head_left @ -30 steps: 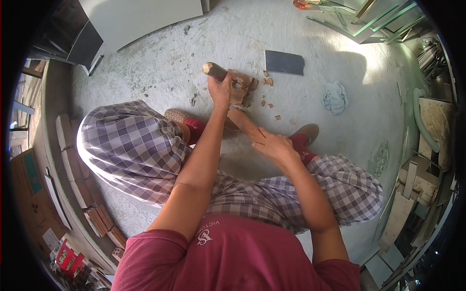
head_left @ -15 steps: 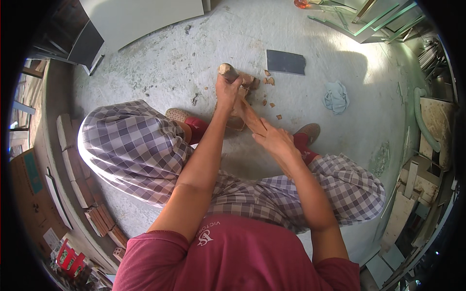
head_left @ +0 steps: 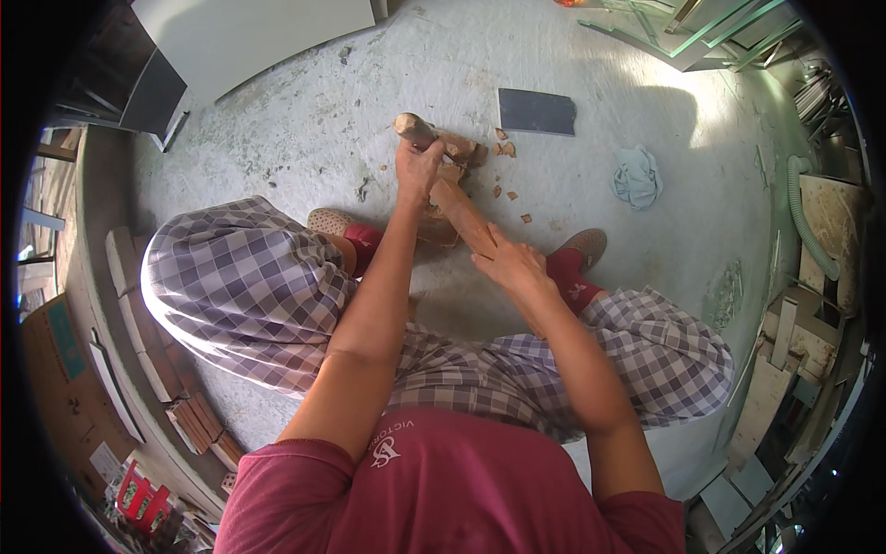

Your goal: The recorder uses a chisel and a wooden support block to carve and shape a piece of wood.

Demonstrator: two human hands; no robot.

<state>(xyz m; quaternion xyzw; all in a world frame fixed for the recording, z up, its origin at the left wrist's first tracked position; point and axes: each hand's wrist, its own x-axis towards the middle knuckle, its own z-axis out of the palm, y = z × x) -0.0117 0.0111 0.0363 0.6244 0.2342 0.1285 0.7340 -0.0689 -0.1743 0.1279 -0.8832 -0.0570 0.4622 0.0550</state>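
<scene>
My left hand [head_left: 420, 171] is closed round a thick, rounded wooden handle [head_left: 409, 126], whose butt points away to the far left. What the handle belongs to is hidden behind the hand. My right hand [head_left: 513, 262] grips the near end of a long reddish-brown piece of wood [head_left: 468, 222]. That piece slants up and left, its far end close beside my left hand. Beneath lies a wooden block [head_left: 438, 231] on the floor between my feet, partly covered. A rough chunk of wood [head_left: 459, 146] sits just past my left hand.
Wood chips [head_left: 504, 149] are scattered right of the block. Farther off lie a dark flat panel [head_left: 536, 112] and a crumpled pale blue cloth [head_left: 636, 177]. Glass panes [head_left: 701, 37] lean at the far right. Bricks [head_left: 196, 423] line the left wall.
My left hand with the handle has shifted slightly left, and more of the wood's far end now shows. My right hand keeps its grip. The whole view has shifted a little.
</scene>
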